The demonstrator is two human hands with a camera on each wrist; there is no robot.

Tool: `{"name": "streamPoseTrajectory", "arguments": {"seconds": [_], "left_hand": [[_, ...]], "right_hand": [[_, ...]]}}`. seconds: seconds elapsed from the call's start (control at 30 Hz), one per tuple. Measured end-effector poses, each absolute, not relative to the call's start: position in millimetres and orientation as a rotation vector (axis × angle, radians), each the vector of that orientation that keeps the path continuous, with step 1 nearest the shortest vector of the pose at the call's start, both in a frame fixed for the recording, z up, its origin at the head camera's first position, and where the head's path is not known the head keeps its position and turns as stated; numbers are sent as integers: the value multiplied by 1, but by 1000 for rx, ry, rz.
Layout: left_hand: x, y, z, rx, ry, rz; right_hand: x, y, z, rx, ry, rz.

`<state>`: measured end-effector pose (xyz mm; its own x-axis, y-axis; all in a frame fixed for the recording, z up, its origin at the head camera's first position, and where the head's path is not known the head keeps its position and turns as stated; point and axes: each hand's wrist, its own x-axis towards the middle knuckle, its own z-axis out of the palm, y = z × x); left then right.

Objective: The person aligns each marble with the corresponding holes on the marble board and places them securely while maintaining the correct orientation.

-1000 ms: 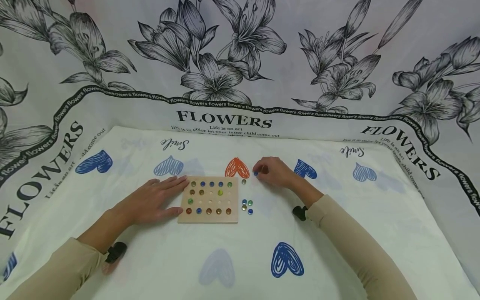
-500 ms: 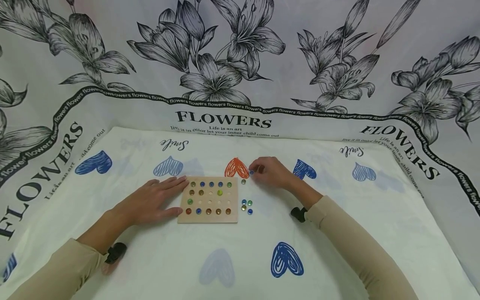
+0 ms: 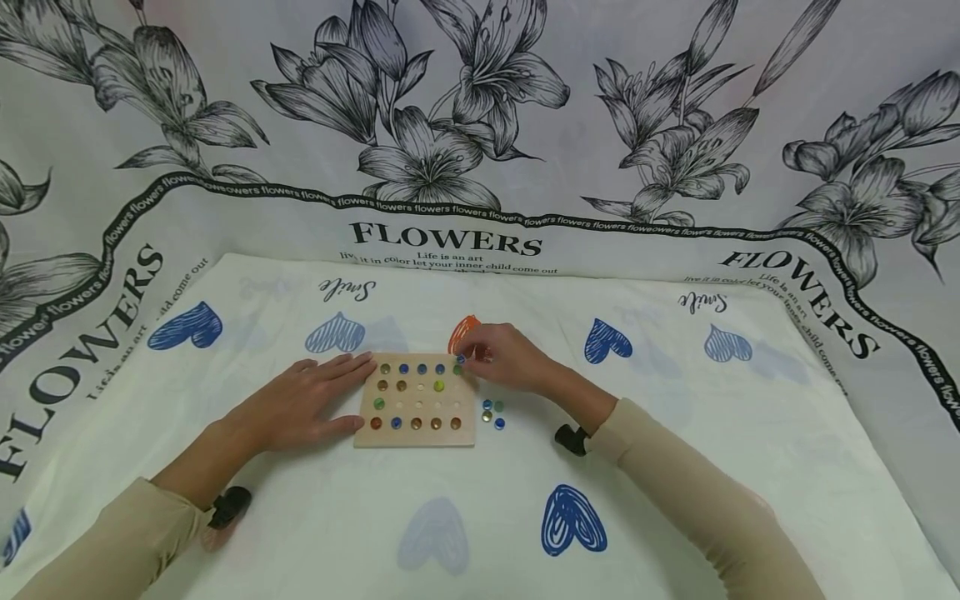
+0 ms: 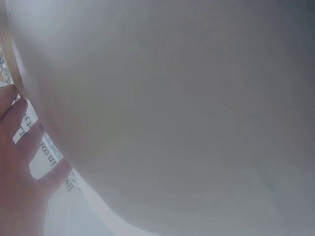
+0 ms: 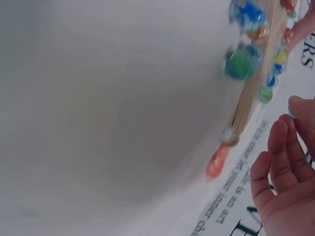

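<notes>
Bright, even, soft light, faint shadows under the hands, head view sharp with wide-angle bending at the edges, both wrist views washed out, blurred, marbles (image 5: 242,61) smeared.

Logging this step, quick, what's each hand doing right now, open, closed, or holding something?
Left hand: open, fingers flat, resting against the wooden board.
Right hand: pinching a blue marble over the board's far right corner.

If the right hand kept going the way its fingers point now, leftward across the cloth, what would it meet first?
Most likely the wooden board: the right hand, pinching a blue marble, is already at its far right corner, just above the top row of marbles. Its height over the board is unclear.
</notes>
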<state>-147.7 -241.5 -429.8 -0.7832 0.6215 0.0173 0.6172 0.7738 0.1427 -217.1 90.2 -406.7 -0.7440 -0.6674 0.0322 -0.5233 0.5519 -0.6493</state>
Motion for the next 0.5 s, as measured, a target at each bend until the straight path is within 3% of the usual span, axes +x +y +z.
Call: {"name": "streamPoseTrajectory", "arguments": {"seconds": [0.5], "left_hand": [[-147,-242,-428,1035,2920,224]], "right_hand": [[-194,36,-402,-1171,2502,-783]]}}
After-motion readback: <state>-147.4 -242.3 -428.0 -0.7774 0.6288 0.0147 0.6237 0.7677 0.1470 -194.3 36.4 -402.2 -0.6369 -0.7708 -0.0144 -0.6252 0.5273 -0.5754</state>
